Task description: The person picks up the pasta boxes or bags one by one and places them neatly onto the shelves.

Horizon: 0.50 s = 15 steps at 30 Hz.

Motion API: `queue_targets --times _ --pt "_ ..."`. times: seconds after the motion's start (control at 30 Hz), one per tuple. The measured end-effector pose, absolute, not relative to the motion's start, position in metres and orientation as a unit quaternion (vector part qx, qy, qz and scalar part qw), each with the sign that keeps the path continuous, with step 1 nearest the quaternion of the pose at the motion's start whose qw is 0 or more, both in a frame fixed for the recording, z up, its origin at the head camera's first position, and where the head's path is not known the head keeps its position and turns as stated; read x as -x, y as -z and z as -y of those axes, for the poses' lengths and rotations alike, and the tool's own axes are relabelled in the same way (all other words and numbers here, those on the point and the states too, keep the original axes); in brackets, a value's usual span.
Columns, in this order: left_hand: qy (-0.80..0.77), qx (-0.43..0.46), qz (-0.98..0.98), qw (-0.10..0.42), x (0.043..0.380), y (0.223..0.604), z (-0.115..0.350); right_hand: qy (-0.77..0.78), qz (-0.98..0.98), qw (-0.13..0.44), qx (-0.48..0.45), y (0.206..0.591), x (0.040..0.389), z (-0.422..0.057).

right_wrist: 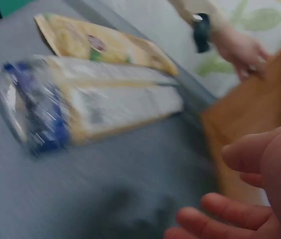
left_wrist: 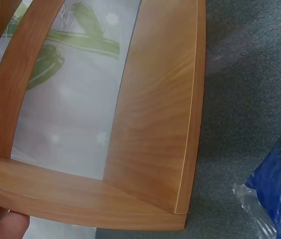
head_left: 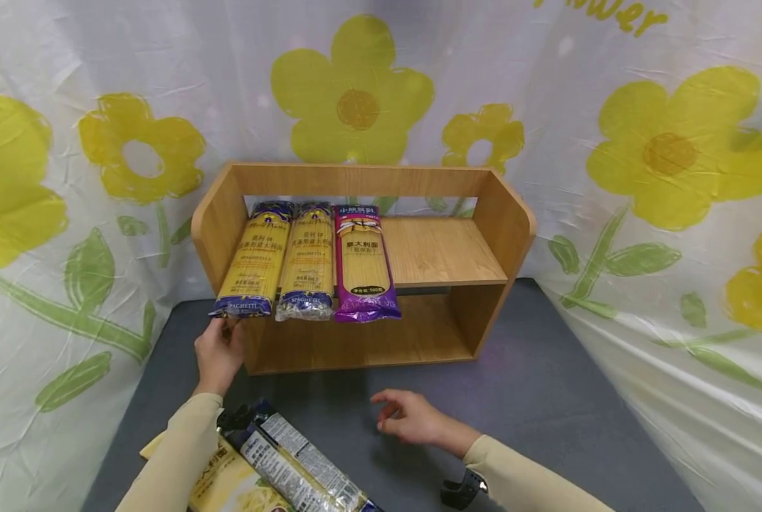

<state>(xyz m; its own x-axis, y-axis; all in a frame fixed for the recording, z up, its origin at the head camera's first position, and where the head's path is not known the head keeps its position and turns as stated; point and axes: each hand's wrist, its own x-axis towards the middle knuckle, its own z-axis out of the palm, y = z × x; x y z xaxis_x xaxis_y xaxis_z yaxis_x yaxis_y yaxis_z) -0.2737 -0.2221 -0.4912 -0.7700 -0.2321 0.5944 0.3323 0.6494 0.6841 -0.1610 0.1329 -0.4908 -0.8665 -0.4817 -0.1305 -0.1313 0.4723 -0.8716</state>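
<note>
A two-tier wooden shelf [head_left: 445, 249] stands on the dark table. My left hand [head_left: 219, 352] grips the front edge of its left side panel, just below a blue-and-yellow spaghetti pack. In the left wrist view its fingertips [left_wrist: 8, 226] lie against the wooden board. The upper tier carries that spaghetti pack [head_left: 259, 256], a second like it [head_left: 310, 259] and a purple pasta pack [head_left: 363, 263], side by side and jutting past the front. My right hand [head_left: 413, 418] hovers over the table before the shelf, fingers loosely bent, holding nothing.
At the front left lie a yellow pasta pack [head_left: 227, 478] and spaghetti packaging [head_left: 304, 462] with white label panels up, partly under my left forearm. A flower-printed curtain [head_left: 566, 178] hangs behind and at both sides.
</note>
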Motion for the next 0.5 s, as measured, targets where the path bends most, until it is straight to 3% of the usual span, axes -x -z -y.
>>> queue_targets --times 0.27,0.33,0.5 --pt "0.421 0.034 0.839 0.342 0.273 0.491 0.222 0.506 -0.788 0.292 0.195 0.532 0.140 -0.077" --pt "0.426 0.034 0.838 0.339 0.272 0.491 0.221 0.486 -0.793 0.294 0.218 0.535 0.139 -0.067" --pt "0.431 0.039 0.835 0.339 0.272 0.489 0.220 0.359 -0.861 0.235 0.272 0.531 0.137 -0.044"
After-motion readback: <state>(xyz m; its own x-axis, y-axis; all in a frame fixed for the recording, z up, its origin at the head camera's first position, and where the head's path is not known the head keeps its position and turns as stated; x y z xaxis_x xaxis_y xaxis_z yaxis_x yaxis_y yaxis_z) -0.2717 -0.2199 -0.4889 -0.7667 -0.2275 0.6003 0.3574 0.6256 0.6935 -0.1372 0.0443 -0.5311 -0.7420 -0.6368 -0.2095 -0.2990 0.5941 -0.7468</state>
